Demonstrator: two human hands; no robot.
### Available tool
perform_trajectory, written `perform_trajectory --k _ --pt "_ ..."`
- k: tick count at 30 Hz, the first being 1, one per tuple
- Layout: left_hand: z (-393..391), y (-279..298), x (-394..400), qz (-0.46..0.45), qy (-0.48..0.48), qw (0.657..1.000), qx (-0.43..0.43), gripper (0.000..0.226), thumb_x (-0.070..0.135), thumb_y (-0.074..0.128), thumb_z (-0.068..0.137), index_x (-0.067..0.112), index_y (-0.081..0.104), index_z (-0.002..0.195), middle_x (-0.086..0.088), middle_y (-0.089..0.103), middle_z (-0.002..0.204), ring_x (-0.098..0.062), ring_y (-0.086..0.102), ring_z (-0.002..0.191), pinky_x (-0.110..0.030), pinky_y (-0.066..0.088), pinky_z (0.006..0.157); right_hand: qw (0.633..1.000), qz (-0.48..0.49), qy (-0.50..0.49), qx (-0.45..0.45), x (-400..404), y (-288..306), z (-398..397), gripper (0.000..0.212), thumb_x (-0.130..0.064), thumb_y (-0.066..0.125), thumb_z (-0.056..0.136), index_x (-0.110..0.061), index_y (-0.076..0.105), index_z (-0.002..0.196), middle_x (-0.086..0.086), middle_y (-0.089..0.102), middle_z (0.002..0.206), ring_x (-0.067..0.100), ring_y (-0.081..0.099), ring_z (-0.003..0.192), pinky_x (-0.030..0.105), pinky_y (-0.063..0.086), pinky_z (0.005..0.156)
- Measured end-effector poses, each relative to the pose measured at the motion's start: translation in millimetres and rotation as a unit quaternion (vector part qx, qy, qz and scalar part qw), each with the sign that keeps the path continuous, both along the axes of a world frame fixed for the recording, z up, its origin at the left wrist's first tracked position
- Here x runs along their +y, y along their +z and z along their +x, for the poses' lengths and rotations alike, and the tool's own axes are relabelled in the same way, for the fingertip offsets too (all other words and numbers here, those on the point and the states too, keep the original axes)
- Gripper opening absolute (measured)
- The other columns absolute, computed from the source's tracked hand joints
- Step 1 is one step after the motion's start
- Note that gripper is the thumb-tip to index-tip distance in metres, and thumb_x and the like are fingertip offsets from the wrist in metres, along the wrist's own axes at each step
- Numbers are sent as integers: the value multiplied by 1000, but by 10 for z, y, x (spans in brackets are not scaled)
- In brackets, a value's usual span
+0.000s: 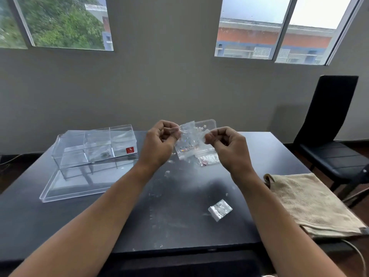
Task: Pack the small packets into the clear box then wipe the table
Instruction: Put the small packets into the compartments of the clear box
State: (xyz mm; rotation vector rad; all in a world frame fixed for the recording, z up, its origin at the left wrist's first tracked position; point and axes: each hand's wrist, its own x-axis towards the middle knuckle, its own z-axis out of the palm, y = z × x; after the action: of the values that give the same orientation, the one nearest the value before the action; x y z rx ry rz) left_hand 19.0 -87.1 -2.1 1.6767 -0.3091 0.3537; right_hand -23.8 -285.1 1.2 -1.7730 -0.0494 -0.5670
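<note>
Both hands are raised over the middle of the dark table [123,222]. My left hand [159,142] and my right hand [227,144] each pinch a top corner of a small clear packet [189,140] holding glittery bits. Just behind and below it lie more clear packets [208,159]. A small silvery packet [220,209] rests alone on the table near the front right. The clear box [95,145], split into compartments and bearing a red sticker, stands at the back left, partly on its flat clear lid [79,184].
A folded beige towel [311,204] lies at the table's right edge. A black chair [331,124] stands to the right. White smudges and crumbs spot the table's centre. A wall with windows is behind the table.
</note>
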Motion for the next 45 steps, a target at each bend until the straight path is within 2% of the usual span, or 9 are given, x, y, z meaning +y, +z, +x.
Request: perform_trajectory --k 3,8,13,17,20,27,31,36,45 --pt "23 29 96 -11 40 999 -10 16 21 75 91 12 65 100 -5 75 88 -8 58 64 -23 49 63 1000 0 -4 -5 32 19 11 6 -14 81 90 -12 75 91 0 81 83 16 78 85 42 61 92" --pt "-24 189 421 -43 81 996 -22 30 13 67 95 21 56 122 -6 74 96 -14 74 67 -24 55 65 1000 -5 11 -22 179 145 36 6 -15 84 86 -14 78 88 0 81 84 19 79 87 44 61 93" --pt "-149 326 914 -20 143 988 -48 45 10 51 98 36 48 135 -4 63 98 -17 78 71 -29 61 72 999 -6 39 -22 526 360 138 18 -26 81 90 -13 70 84 11 77 74 13 56 45 26 48 48" --pt "-198 350 1401 45 220 972 -69 32 15 42 99 34 54 121 3 71 103 -15 75 59 -36 62 63 995 -6 96 21 875 494 322 22 -26 71 99 -15 60 84 23 64 67 26 60 39 26 41 39" --pt "-150 351 1747 141 313 934 -99 7 27 50 97 27 57 99 6 71 73 -15 74 63 -40 60 65 989 -21 135 52 1156 548 488 20 -22 67 101 -12 59 86 11 62 66 23 62 40 27 42 40" --pt "-27 182 2277 165 393 902 -68 23 38 67 81 28 77 98 7 78 87 -14 74 84 -36 59 78 965 -84 218 115 1871 438 849 18 -3 67 99 -13 60 85 -3 70 60 19 69 52 26 49 47" --pt "-44 -6 2365 232 423 874 -59 26 42 63 87 27 80 99 4 80 87 -21 74 88 -40 51 95 951 -159 212 159 2205 400 1079 17 -15 77 92 -12 67 79 0 74 64 12 58 43 21 42 44" --pt "-37 -106 2387 339 432 835 -17 27 34 58 84 20 81 81 -4 70 73 -32 58 77 -39 47 81 901 -325 207 199 2505 452 1282 30 -28 81 88 -3 75 72 0 71 57 12 49 42 22 41 46" --pt "18 -167 2429 365 434 824 -25 19 39 67 74 22 65 83 1 44 94 -24 49 88 -36 38 83 822 -534 116 158 2770 434 1331 59 -56 92 65 -16 51 77 -1 60 80 27 59 83 34 45 69"
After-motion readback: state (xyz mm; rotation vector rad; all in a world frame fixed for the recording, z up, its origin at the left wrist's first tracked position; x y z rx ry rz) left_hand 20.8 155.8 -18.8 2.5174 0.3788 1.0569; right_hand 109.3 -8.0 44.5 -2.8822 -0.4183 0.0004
